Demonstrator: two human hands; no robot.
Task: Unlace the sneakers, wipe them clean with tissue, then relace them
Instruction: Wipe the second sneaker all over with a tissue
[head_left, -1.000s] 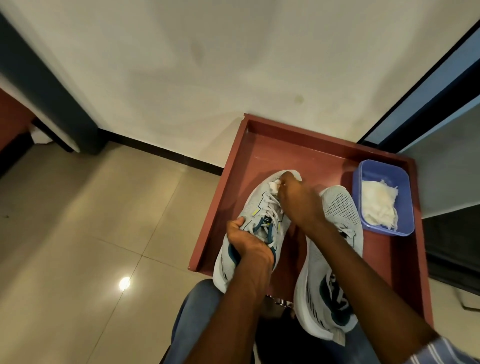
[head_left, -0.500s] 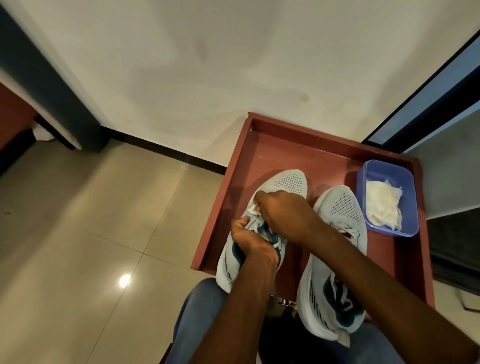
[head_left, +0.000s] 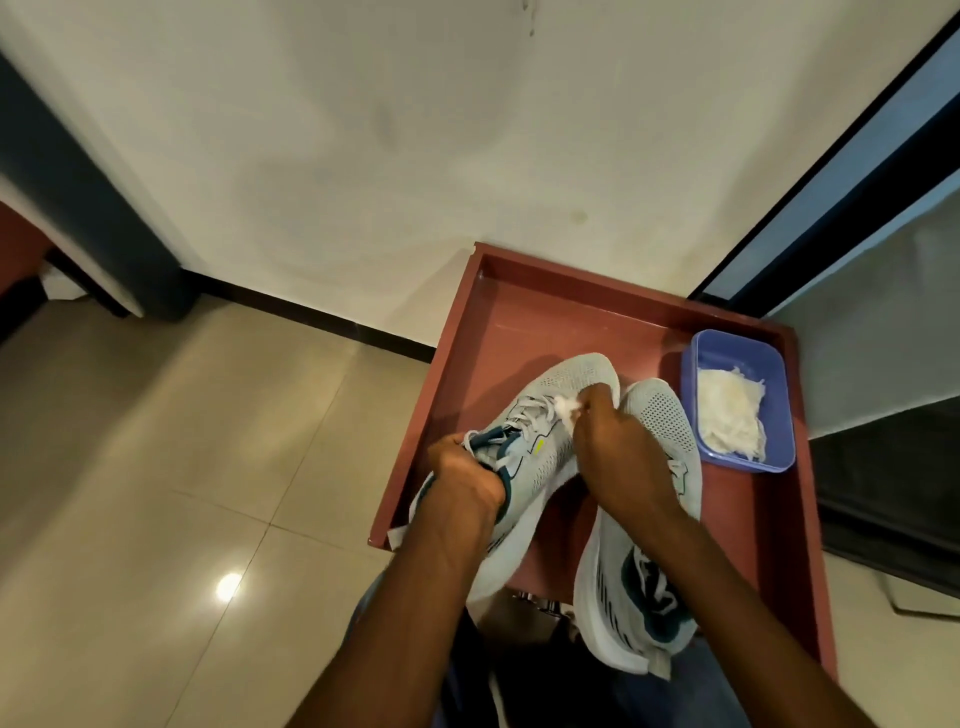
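Two pale grey sneakers with teal trim lie on a reddish-brown tray table (head_left: 524, 306). My left hand (head_left: 467, 475) grips the collar of the left sneaker (head_left: 550, 410), which is tilted with its toe pointing away and its laces in place. My right hand (head_left: 615, 452) pinches a small wad of white tissue (head_left: 566, 404) against that sneaker's upper, beside the laces. The right sneaker (head_left: 660, 415) rests flat next to it, partly hidden under my right forearm.
A blue plastic tub (head_left: 740, 348) holding white tissue stands at the table's far right corner. A white wall lies beyond the table, a dark glass door frame to the right, beige tiled floor to the left. My knees in jeans are below the table's near edge.
My right hand slid the tissue from the toe back toward the laces, then forward again to the upper beside the laces. The left sneaker has tilted more to the right; my left hand keeps its grip.
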